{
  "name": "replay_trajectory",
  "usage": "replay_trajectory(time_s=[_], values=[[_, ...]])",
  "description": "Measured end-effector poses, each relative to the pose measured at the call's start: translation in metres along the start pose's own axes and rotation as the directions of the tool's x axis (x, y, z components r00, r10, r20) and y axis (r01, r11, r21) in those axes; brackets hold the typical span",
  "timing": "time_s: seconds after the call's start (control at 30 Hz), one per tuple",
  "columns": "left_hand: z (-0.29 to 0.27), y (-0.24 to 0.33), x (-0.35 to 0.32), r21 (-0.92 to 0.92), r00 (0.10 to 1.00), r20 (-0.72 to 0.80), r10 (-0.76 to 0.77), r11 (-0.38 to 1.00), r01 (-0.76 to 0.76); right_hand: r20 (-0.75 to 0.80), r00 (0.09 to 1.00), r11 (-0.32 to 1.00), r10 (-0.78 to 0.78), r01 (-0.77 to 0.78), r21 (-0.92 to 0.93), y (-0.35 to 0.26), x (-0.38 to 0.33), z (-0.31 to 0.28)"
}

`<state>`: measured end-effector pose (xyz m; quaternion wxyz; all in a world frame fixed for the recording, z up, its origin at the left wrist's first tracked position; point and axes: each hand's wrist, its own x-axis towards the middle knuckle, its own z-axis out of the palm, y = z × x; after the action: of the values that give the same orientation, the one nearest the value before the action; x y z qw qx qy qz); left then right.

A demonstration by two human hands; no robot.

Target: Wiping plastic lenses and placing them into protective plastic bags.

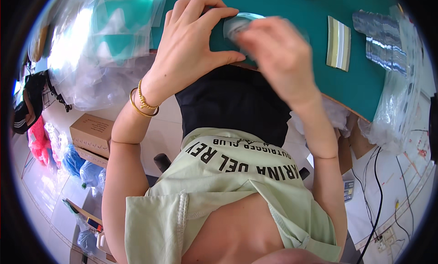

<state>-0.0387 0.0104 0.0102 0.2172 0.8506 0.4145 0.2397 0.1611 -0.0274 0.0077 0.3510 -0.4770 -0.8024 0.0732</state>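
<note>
Clear plastic bag (239, 24) pinched between both hands at 12 o'clock; left hand (191, 45) grips its edge. Right hand (278, 54) blurred, grip state unclear; green table (360, 81) beneath.

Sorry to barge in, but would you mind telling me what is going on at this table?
A seated person is working at the edge of a green table with both bare hands. The left hand and the right hand, which is blurred, hold a small clear plastic bag between them; what is in it cannot be made out. A heap of clear bags lies to the left, a striped pad and more packed bags to the right. Cardboard boxes sit on the floor.
</note>
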Motion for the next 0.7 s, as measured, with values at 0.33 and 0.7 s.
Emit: replay_trajectory(time_s=[0.33, 0.7], values=[[0.004, 0.001, 0.007, -0.005, 0.999, -0.029, 0.015, 1.0, -0.015, -0.199, 0.954, 0.95, 0.225, -0.261, -0.172, 0.033, -0.021, -0.019], [-0.004, -0.006, -0.008, -0.002, 0.988, -0.112, 0.104, 0.994, -0.105, -0.322, 0.792, 0.777, 0.518, -0.593, -0.209, 0.002, -0.094, -0.072]])
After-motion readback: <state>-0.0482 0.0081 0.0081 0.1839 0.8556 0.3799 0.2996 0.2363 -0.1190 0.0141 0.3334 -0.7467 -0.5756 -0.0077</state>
